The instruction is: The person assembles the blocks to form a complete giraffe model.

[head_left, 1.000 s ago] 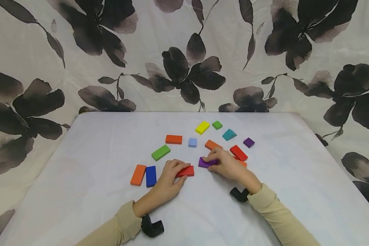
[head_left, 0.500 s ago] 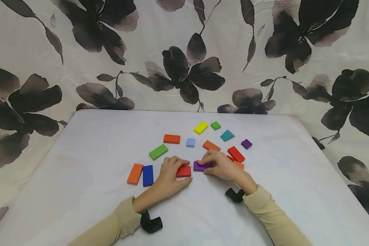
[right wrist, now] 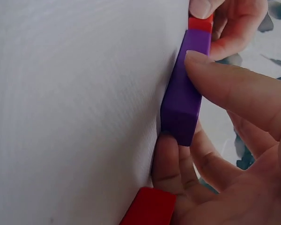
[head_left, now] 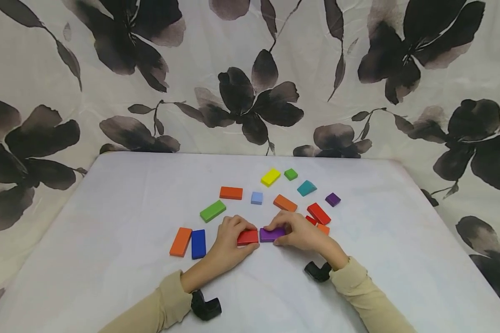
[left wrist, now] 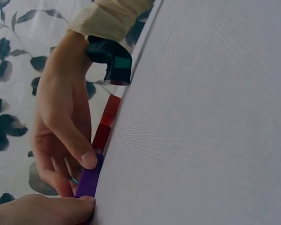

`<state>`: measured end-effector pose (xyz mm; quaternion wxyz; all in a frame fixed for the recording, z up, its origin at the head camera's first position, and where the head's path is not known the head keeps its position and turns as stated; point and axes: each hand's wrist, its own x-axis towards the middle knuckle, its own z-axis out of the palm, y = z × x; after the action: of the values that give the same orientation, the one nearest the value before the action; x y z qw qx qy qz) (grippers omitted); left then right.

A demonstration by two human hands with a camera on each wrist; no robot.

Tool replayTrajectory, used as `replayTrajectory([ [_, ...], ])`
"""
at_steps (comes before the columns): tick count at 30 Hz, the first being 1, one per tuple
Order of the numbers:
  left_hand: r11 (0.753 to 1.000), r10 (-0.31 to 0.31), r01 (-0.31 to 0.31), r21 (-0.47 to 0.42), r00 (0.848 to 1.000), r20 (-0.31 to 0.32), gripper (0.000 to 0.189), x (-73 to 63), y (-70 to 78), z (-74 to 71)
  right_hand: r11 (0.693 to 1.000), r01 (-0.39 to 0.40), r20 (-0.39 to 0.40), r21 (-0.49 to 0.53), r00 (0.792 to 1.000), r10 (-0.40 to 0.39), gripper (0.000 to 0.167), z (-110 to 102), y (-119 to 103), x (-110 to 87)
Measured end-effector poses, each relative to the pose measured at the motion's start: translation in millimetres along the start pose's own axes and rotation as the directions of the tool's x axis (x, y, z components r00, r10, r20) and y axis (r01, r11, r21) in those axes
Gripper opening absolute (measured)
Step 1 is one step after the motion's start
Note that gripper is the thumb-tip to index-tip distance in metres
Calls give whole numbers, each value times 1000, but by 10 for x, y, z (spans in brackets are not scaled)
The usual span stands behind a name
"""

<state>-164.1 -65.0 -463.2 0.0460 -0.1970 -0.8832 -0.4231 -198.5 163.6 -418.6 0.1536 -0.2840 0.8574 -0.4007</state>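
In the head view my left hand (head_left: 230, 241) grips a red block (head_left: 247, 237) lying flat on the white table, thumb along its near side and fingers at the far side. Just right of it, end towards end, lies a purple block (head_left: 271, 235). My right hand (head_left: 302, 233) pinches that purple block between thumb and fingers. The right wrist view shows the purple block (right wrist: 185, 89) close up, with the thumb on its long side and the red block (right wrist: 200, 23) right at its far end.
Left stand an orange block (head_left: 180, 242) and a blue block (head_left: 198, 244). Behind lie a green block (head_left: 213, 211), a light blue cube (head_left: 256, 198), a yellow block (head_left: 271, 177) and a teal wedge (head_left: 306, 188). A red block (head_left: 318, 213) lies beyond my right hand.
My right hand has brought the purple block leftward and nearer, up to the end of the red block. My left hand has stayed at the red block.
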Motion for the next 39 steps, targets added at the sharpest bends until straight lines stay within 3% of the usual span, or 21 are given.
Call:
replayTrajectory([
  [14,1000,-7,7,5,1000,12,29,-31,29,-32,999,42,47,4,998,-43,25,25,-22,20],
  [31,1000,10,-10,21,1000,28,29,-28,38,-49,1000,25,53,-12,998,-24,26,41,-78,-6],
  [39,992,46,-52,119,998,50,29,-37,37,-41,999,41,53,-15,998,-40,26,48,-95,-3],
])
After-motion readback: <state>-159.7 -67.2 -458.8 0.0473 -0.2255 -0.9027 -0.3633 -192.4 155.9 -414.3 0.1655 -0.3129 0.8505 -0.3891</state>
